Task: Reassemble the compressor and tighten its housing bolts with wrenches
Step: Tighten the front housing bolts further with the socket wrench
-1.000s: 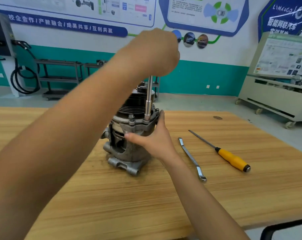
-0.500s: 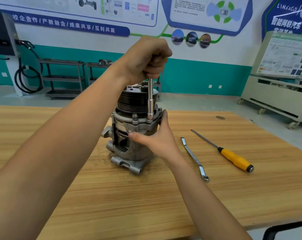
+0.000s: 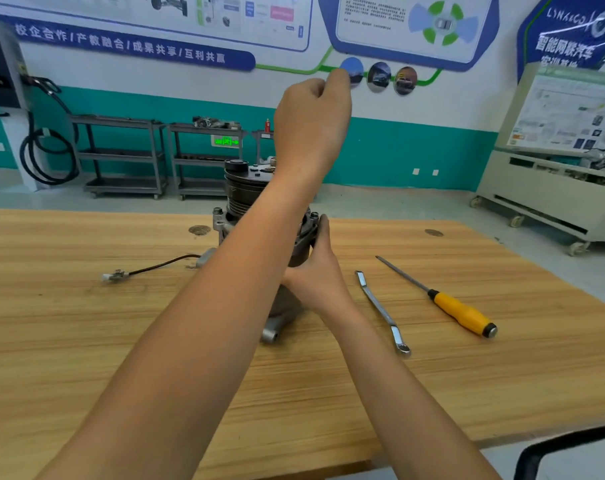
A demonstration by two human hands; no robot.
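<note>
The compressor (image 3: 245, 188) stands upright on the wooden table (image 3: 86, 341), its black pulley on top and bolts on the grey flange. My left hand (image 3: 311, 126) is a closed fist high above it, back of the hand toward me. The long socket driver it gripped in the earlier frames is hidden behind my fist and forearm. That forearm crosses in front of the housing and covers most of it. My right hand (image 3: 315, 271) holds the right side of the housing, fingers up along the flange edge.
A ring spanner (image 3: 380, 310) and a yellow-handled screwdriver (image 3: 460, 311) lie right of the compressor. The compressor's cable with its connector (image 3: 148, 268) trails left. A black chair edge (image 3: 554, 445) shows at the table's near right corner. Carts (image 3: 121, 157) stand by the far wall.
My left fist has turned and risen, and the forearm now covers the driver shaft and housing front. My right hand keeps its hold on the housing.
</note>
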